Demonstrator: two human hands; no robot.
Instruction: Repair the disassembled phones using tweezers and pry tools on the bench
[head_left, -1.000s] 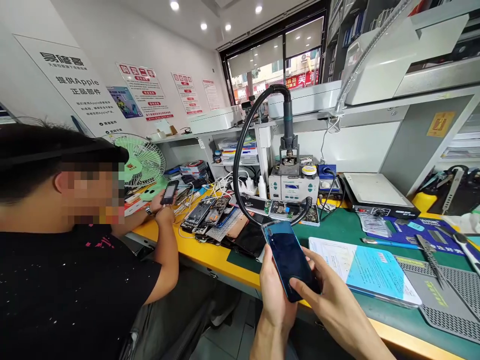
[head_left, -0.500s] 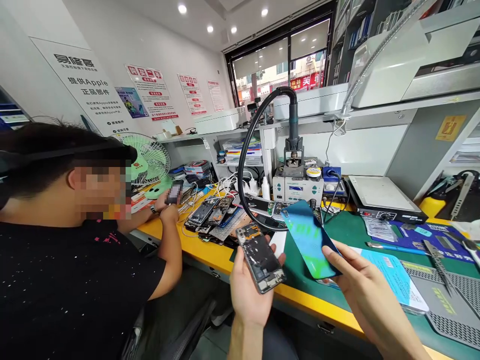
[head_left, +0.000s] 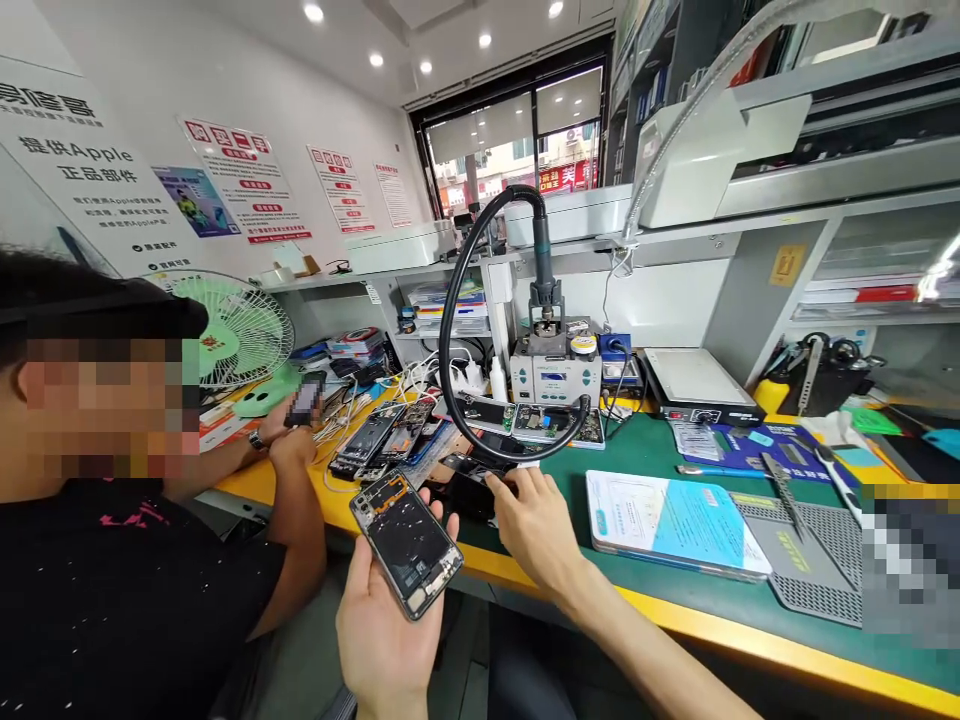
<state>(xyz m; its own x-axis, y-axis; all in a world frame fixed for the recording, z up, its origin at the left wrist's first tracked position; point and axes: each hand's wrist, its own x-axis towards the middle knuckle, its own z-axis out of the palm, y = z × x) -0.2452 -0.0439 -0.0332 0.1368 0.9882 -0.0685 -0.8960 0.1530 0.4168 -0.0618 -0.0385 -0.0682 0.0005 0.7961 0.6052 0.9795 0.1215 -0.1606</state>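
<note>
While left hand (head_left: 391, 628) clasps phone (head_left: 405, 545), long axis forward-left; right hand (head_left: 541, 528): grip unclear.

So the white wall (head_left: 330, 100) on the left is holding a bunch of red-and-white posters (head_left: 240, 180), and round ceiling lights (head_left: 376, 60) are glowing overhead. Daylight's coming through a dark-framed window (head_left: 517, 155), pale blinds (head_left: 480, 130) covering its upper part. Grey bookshelves (head_left: 652, 80) are standing beside it, and a long raised shelf (head_left: 705, 221) is running behind the yellow-edged tabletop (head_left: 712, 602).
</note>
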